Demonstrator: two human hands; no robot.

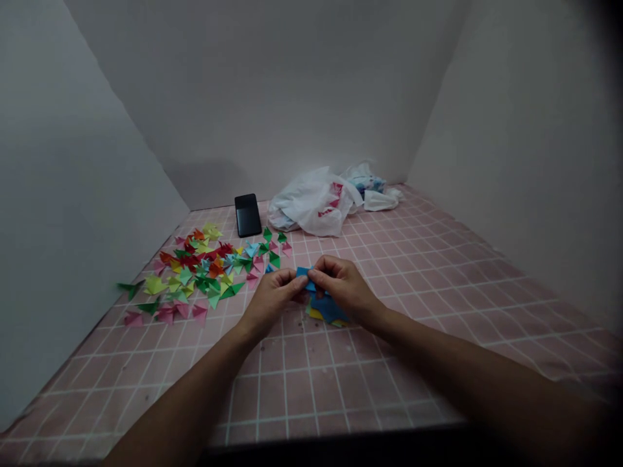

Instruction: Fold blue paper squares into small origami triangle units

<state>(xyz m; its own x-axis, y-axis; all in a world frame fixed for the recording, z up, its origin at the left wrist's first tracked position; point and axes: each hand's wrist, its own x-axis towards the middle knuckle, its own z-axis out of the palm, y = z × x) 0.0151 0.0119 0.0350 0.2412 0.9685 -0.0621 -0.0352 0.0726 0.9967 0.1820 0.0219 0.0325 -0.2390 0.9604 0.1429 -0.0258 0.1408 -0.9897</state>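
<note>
While folded triangles (pixel 195 272) lie heaped at far left on pink checked cloth (pixel 413 272), my left hand (pixel 272 299) pinches left end of blue paper piece (pixel 305 279), fingers closed on it. Right hand (pixel 343 288) grips other end, thumb and forefinger shut — paper held just above small paper stack (pixel 327 311). Best keep edges lined up, press crease firm with thumbs — no slipping. Phone (pixel 247 215), plastic bags (pixel 316 204) sit beyond.

Matt blue paper (pixel 305 279) — glossy black phone (pixel 248 215), crinkled plastic bag (pixel 311 204).
</note>
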